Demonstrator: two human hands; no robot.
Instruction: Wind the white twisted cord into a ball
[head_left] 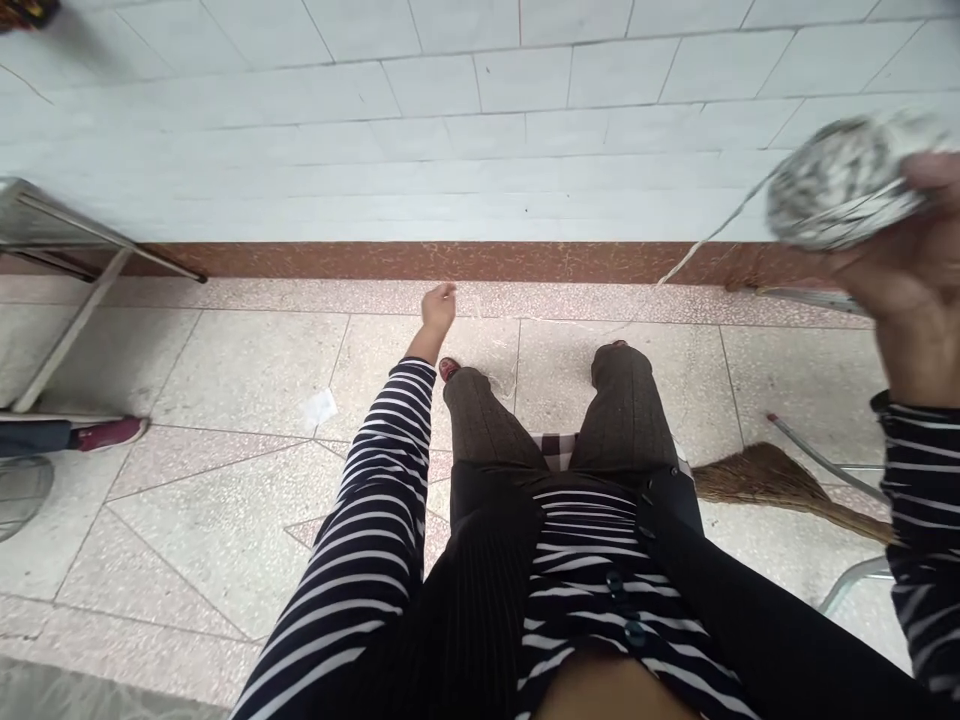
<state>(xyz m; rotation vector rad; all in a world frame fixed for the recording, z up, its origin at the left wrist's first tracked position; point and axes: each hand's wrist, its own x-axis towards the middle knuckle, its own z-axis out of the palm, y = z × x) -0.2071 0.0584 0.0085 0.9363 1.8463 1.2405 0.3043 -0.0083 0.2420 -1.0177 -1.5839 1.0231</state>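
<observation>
Yarn (832, 190), wound into a pale, grey-flecked ball, is at the upper right, held up before the tiled wall (517, 80). From the left: a metal frame (75, 328) stands on the floor (247, 360), with another person's maroon shoe (112, 433) near it. Next comes a scrap of white paper (320, 408). The left grip (437, 308) is out in front with its fingers curled in; it is small and blurred, so I cannot tell whether they are pinching a strand. Faint pale lines show to its right, too thin to trace. Past the person's knees (626, 390), a broom (757, 470) shows near some metal tubing (817, 457). Above these, one strand (694, 250) slants down and left from the ball. The right grip (915, 270), partly cut off by the edge, is wrapped round the yarn, palm seemingly beneath. The ball should prove light, soft and hard to break, though outer turns might slide loose if squeezed unevenly. The best hold would be round its thick middle, leaving the side where the strand comes off uncovered
</observation>
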